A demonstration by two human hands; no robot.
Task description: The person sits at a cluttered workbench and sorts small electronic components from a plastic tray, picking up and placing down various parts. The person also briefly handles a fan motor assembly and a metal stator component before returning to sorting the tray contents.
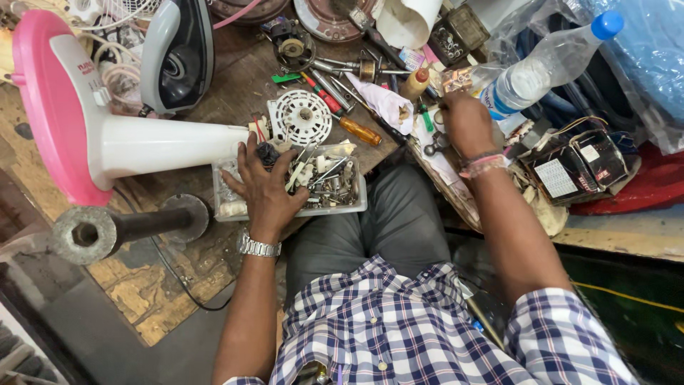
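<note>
Left hand fingers spread wide, rummaging clear plastic tray of screws; nothing picked yet. Right hand fingers curled among counter clutter, grip unclear.

From my remote view, a scarred wooden workbench sits above a worn, patchy floor under even, flat light.
</note>
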